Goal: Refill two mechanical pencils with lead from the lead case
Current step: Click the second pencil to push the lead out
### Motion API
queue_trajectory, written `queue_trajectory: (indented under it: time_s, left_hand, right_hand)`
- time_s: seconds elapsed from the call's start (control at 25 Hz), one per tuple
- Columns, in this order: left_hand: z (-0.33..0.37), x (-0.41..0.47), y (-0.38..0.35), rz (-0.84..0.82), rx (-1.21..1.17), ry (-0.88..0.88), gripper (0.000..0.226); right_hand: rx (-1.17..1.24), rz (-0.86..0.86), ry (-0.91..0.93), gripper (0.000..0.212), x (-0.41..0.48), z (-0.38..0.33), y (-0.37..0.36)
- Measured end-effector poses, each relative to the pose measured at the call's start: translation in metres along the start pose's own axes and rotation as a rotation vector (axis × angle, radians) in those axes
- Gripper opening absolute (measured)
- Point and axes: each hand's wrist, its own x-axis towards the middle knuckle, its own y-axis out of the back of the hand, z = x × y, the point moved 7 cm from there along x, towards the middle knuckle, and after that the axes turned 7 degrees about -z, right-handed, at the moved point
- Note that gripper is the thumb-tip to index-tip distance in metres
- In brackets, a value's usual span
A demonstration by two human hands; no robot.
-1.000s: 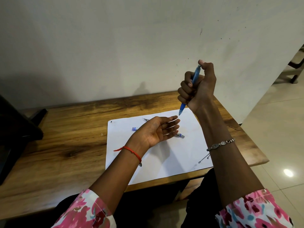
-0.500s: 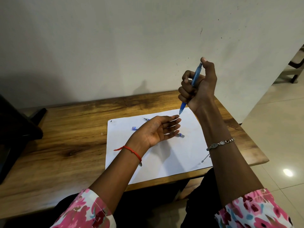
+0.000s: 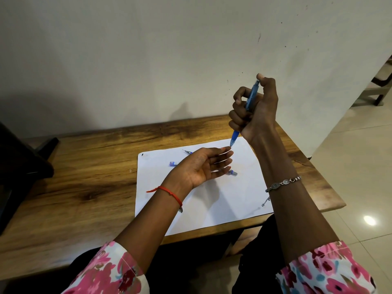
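Note:
My right hand (image 3: 255,109) grips a blue mechanical pencil (image 3: 235,136) upright above the table, thumb on its top cap, tip pointing down. My left hand (image 3: 203,166) is held palm-up with fingers straight just under the pencil tip, its index fingertip close to the tip. On the white paper (image 3: 224,200) behind the left hand lie a second pencil, its metal tip (image 3: 186,151) showing, and a small blue lead case (image 3: 174,163). Another small blue-and-clear end (image 3: 232,172) pokes out beyond my left fingers.
The paper lies on a wooden table (image 3: 84,177) set against a white wall. A dark object (image 3: 19,166) stands at the table's left edge. Tiled floor (image 3: 360,177) lies to the right, with chair legs at the far right.
The right hand with the pencil has come down slightly toward the left fingertips. The left hand has stayed palm-up in place.

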Motion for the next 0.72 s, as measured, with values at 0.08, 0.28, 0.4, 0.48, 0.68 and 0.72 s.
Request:
queue_trajectory:
  time_s: [0.08, 0.28, 0.4, 0.48, 0.68, 0.72]
  left_hand:
    - [0.0, -0.0004, -0.0004, -0.001, 0.001, -0.001, 0.015]
    - [-0.0008, 0.0001, -0.0007, 0.002, 0.003, 0.003, 0.014]
    - [-0.0017, 0.0008, -0.0012, 0.0, 0.007, 0.008, 0.014]
    - [-0.0015, 0.001, -0.001, -0.001, 0.004, 0.009, 0.014]
    - [-0.0022, 0.0013, -0.0012, 0.004, -0.003, 0.014, 0.013]
    - [-0.0023, 0.0017, -0.001, 0.005, -0.002, 0.014, 0.013]
  right_hand:
    - [-0.014, -0.007, -0.003, 0.061, 0.0001, 0.0005, -0.0008]
    - [-0.036, -0.042, -0.015, 0.063, -0.0001, 0.0016, -0.0024]
    - [-0.05, -0.026, -0.023, 0.062, 0.0006, 0.0017, -0.0011]
    - [-0.049, -0.02, -0.034, 0.062, 0.0011, 0.0015, -0.0007]
    - [-0.099, -0.028, -0.057, 0.07, 0.0002, 0.0044, -0.0007]
    - [-0.102, -0.023, -0.057, 0.071, 0.0001, 0.0047, -0.0008]
